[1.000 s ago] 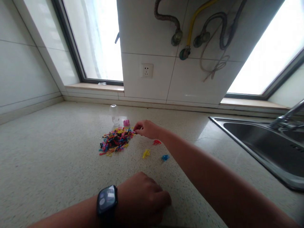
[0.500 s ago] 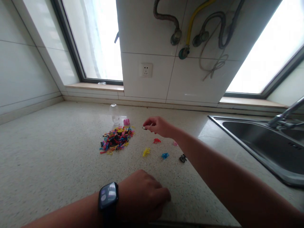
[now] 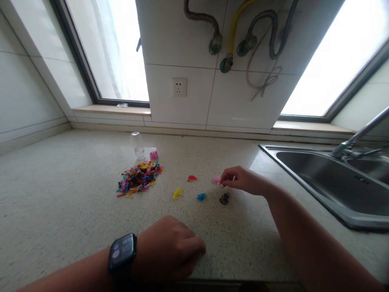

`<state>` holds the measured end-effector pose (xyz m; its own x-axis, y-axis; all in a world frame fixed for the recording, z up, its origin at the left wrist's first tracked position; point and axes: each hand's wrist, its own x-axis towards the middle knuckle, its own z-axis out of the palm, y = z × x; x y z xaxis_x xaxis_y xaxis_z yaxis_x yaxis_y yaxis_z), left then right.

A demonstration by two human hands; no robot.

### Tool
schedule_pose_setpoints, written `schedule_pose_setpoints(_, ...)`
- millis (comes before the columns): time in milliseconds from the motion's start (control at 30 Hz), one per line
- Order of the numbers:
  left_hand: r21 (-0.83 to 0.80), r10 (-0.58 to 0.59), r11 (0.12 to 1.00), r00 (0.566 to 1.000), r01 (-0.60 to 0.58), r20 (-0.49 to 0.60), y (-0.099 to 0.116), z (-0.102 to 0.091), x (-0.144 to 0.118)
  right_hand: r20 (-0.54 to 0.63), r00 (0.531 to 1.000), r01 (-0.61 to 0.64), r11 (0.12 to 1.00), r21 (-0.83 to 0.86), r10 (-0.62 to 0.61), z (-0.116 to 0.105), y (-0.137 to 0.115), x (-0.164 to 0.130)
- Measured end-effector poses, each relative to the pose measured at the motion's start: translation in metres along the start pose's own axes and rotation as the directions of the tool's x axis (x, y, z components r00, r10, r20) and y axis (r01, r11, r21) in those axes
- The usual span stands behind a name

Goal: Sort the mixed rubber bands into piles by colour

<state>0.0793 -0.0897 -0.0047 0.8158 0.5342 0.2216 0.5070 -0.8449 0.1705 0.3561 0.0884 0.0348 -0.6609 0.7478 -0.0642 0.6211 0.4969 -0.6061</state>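
Far left of the pinching hand, on the speckled counter (image 3: pixel 60 194): mixed pile of coloured bands (image 3: pixel 138 178), with a small clear jar (image 3: pixel 137 144) and a pink cap (image 3: pixel 154 154) just behind it. Pile looks unchanged against the earlier frames.

Near edge, well short of the pinch: left hand (image 3: pixel 172 253) rests knuckles-up on the counter, fingers curled under, holding nothing I can see. Dark smartwatch (image 3: pixel 121 253) on its wrist. Same pose as 1 s ago.

Closer in, left of the pinch, small sorted clumps lie apart from each other: yellow clump (image 3: pixel 177 193), red clump (image 3: pixel 191 178), blue clump (image 3: pixel 201 197).

Right hand (image 3: pixel 240 180): 1 s ago it was at the right edge of the pile, 0.5 s ago lifted clear with a small piece between the fingertips. Now it's down at the counter right of the clumps, thumb and forefinger pinched together on something pale and tiny, too small to identify. Pink clump (image 3: pixel 216 180) touches the fingertips on their left side. Black clump (image 3: pixel 224 198) sits just below the pinch, apart from it.

Well right of the hand: steel sink (image 3: pixel 334 182) and faucet (image 3: pixel 358 138).
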Motion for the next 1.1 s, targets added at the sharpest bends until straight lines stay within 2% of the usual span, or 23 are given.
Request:
schedule_pose_setpoints(133, -0.006, -0.002, 1.000, 1.000, 0.002, 0.007, 0.001, -0.002, 0.000, 0.121, 0.991, 0.056, 0.998, -0.029, -0.052, -0.005, -0.006, -0.006)
schedule_pose_setpoints(433, -0.007, -0.015, 1.000, 1.000, 0.015, -0.003, 0.002, -0.001, 0.000, 0.259, 0.960, 0.101, 0.994, 0.039, -0.108, -0.009, 0.002, -0.010)
schedule_pose_setpoints(567, -0.014, -0.015, 1.000, 1.000, 0.015, 0.001, 0.001, -0.001, 0.000, 0.206, 0.973, 0.092, 0.993, 0.077, -0.106, -0.012, 0.011, -0.008)
schedule_pose_setpoints(700, -0.015, -0.007, 1.000, 1.000, 0.006, -0.005, 0.002, -0.002, 0.001, 0.076, 0.996, 0.043, 0.988, 0.145, -0.055, -0.009, 0.026, -0.001)
schedule_pose_setpoints(833, 0.018, -0.010, 1.000, 1.000, 0.010, -0.015, 0.005, -0.002, -0.001, -0.036, 0.999, 0.003, 0.980, 0.200, 0.004, -0.001, 0.032, 0.003)
schedule_pose_setpoints(967, 0.041, -0.005, 0.999, 0.999, 0.007, -0.034, 0.008, -0.003, -0.004, -0.067, 0.989, -0.106, 0.945, 0.309, 0.133, 0.003, 0.032, 0.001)
schedule_pose_setpoints(1100, 0.058, -0.003, 0.998, 1.000, 0.004, -0.025, 0.009, -0.006, -0.005, -0.087, 0.983, -0.111, 0.908, 0.405, 0.160, 0.006, 0.034, 0.001)
